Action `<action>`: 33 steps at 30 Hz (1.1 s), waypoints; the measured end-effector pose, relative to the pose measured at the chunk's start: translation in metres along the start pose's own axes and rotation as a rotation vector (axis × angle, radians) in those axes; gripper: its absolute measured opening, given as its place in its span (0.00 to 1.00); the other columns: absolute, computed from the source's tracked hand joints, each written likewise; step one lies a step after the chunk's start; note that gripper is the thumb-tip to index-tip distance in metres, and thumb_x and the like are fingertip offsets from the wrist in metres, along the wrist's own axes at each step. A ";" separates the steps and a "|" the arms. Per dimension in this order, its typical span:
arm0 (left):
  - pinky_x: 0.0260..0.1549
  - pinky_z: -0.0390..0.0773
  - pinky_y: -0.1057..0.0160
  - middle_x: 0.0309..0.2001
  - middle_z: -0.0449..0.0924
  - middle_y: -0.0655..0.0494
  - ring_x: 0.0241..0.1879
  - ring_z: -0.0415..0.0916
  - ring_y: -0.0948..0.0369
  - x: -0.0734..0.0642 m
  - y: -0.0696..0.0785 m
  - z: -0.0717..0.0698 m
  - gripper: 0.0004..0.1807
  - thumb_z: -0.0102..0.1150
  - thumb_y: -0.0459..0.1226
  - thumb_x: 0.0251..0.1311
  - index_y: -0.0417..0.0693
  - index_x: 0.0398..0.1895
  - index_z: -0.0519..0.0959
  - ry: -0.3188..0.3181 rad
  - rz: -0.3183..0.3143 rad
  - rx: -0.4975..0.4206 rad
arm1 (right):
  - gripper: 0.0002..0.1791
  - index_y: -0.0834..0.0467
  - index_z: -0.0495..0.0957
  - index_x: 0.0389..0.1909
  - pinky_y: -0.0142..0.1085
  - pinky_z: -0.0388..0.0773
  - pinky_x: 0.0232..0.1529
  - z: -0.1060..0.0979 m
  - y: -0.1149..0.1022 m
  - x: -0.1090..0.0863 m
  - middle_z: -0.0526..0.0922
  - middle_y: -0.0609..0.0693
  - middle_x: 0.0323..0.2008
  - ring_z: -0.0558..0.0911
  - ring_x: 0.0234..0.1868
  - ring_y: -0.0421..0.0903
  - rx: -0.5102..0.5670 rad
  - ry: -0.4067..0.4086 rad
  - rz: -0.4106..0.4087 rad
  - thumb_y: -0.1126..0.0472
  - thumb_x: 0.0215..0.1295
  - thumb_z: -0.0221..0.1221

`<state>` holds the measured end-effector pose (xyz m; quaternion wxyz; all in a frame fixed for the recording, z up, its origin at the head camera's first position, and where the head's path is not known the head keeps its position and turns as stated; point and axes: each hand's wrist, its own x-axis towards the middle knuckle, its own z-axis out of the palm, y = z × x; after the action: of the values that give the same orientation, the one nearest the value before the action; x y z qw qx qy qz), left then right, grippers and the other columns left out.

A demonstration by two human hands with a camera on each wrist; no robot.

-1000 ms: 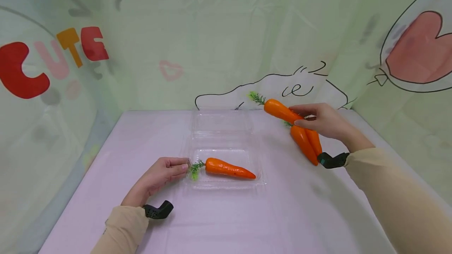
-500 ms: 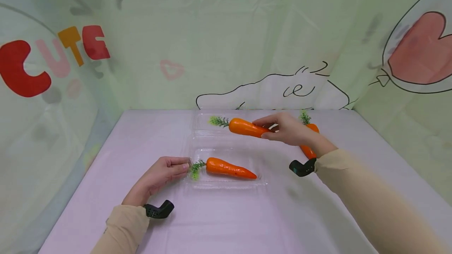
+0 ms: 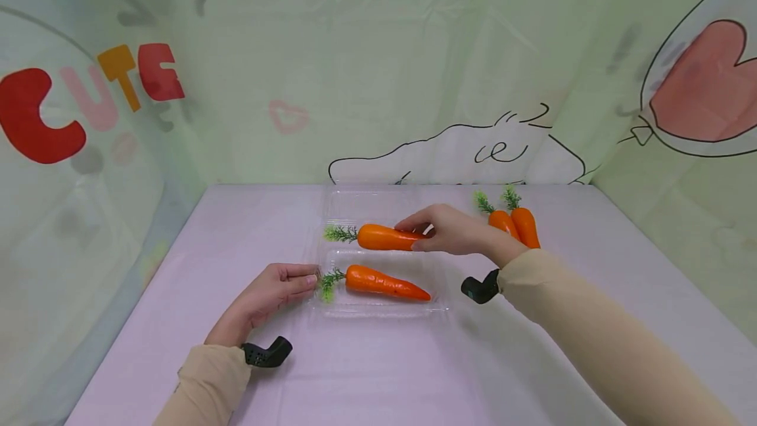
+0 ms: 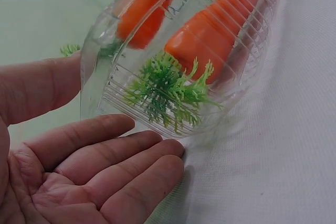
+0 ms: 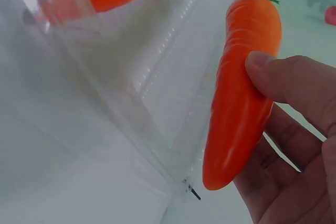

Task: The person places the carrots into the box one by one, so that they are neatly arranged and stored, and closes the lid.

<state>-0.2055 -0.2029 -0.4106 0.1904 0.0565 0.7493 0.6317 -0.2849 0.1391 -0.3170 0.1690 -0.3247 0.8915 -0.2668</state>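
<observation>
My right hand [image 3: 452, 230] grips a toy carrot [image 5: 241, 87] by its tapered half, thumb on one side and fingers on the other. Its green top points left, over the back of the clear plastic box [image 3: 384, 311]. A second carrot [image 3: 381, 283] lies inside the box near the front, leafy end to the left. At the box's left edge rests my left hand [image 3: 278, 293]. The left wrist view shows that hand's fingers [image 4: 131, 187] fairly straight beside the box's ribbed wall, with the thumb on the opposite side of that corner.
Two more carrots, a left one [image 3: 501, 221] and a right one [image 3: 525, 225], lie at the back right, partly behind the right forearm. The box's clear lid [image 3: 372, 202] is folded back toward the printed curtain [image 3: 378, 71]. A pale cloth covers the table [image 3: 254, 229].
My right hand has carried one carrot from the back-right group leftward and down to the back of the box. The left hand and the carrot in the box have stayed put.
</observation>
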 end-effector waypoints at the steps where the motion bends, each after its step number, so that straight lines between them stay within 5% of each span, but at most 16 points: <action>1: 0.60 0.81 0.59 0.69 0.72 0.33 0.62 0.80 0.54 0.000 0.000 0.000 0.28 0.60 0.37 0.72 0.27 0.68 0.71 -0.002 0.002 0.001 | 0.22 0.59 0.81 0.63 0.42 0.85 0.57 0.002 -0.001 0.002 0.87 0.52 0.54 0.84 0.52 0.48 0.000 -0.015 0.009 0.68 0.68 0.63; 16: 0.60 0.81 0.62 0.69 0.71 0.32 0.59 0.80 0.62 0.000 0.001 0.000 0.28 0.60 0.37 0.71 0.26 0.67 0.71 -0.022 0.016 -0.010 | 0.23 0.59 0.80 0.63 0.36 0.87 0.51 0.017 -0.004 0.015 0.87 0.51 0.53 0.83 0.50 0.46 -0.038 -0.143 0.026 0.68 0.68 0.64; 24: 0.61 0.80 0.60 0.70 0.70 0.32 0.58 0.80 0.63 0.000 0.001 -0.001 0.28 0.60 0.37 0.72 0.26 0.68 0.70 -0.025 0.017 -0.010 | 0.24 0.58 0.80 0.63 0.39 0.85 0.57 0.021 -0.006 0.018 0.87 0.49 0.54 0.83 0.51 0.45 -0.059 -0.190 -0.008 0.71 0.66 0.61; 33: 0.61 0.80 0.59 0.70 0.70 0.31 0.55 0.81 0.66 -0.001 0.001 0.000 0.28 0.59 0.36 0.72 0.26 0.68 0.69 -0.030 0.020 -0.015 | 0.30 0.55 0.79 0.65 0.37 0.86 0.54 0.033 0.003 0.020 0.86 0.49 0.53 0.83 0.52 0.45 0.000 -0.224 0.091 0.75 0.62 0.60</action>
<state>-0.2052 -0.2031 -0.4090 0.1958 0.0719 0.7411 0.6382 -0.2853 0.1152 -0.3477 0.2795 -0.3115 0.8809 -0.2210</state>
